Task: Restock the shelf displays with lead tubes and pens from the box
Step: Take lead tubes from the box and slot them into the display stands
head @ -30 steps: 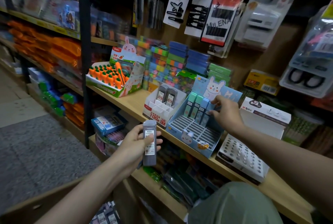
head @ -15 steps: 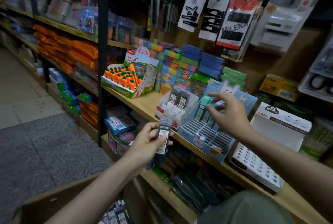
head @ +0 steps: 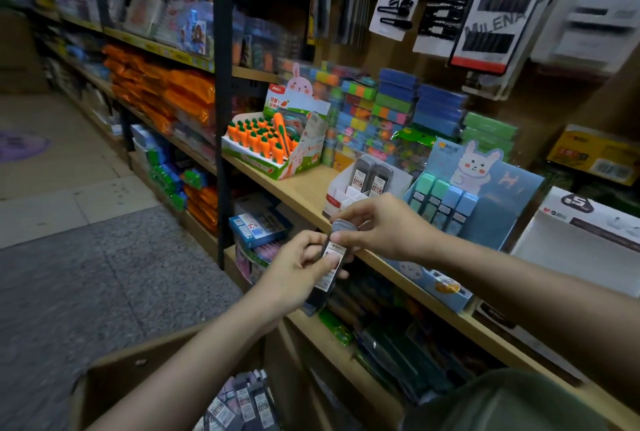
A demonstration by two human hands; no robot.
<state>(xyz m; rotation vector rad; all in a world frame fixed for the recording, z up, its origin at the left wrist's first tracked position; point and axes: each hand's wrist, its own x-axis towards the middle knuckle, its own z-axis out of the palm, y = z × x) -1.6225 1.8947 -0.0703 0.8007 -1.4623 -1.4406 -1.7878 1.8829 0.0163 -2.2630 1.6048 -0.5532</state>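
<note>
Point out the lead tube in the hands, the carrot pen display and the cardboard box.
lead tube (head: 333,259): head view, on its white label.
carrot pen display (head: 277,172): head view, on its front wall.
cardboard box (head: 138,366): head view, on its near flap.

At the upper right of the frame, a hanging card of black hair pins (head: 498,11) carries the word "MILENA" slantwise across its middle. At the right edge, the white display box (head: 585,222) bears a dark badge with a large "5". The labels on the grey lead tubes (head: 372,176), centre frame, are too blurred to read, as is the print on the yellow box (head: 594,155).
</note>
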